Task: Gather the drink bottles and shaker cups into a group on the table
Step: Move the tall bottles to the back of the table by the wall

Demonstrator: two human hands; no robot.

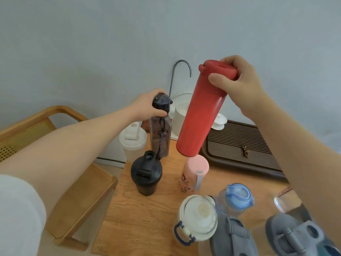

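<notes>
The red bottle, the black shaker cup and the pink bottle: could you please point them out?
red bottle (199, 115), head view, mid body.
black shaker cup (146, 170), head view, lid.
pink bottle (196, 166), head view, cap top.

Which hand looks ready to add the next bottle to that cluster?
Probably the right hand: it holds the red bottle lifted above the table. The left hand grips the dark bottle, apparently standing there.

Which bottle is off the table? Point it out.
The tall red cylindrical bottle: the right hand grips it near its lid, tilted in the air above the pink bottle. Every other bottle and shaker stands on the wooden table.
</notes>
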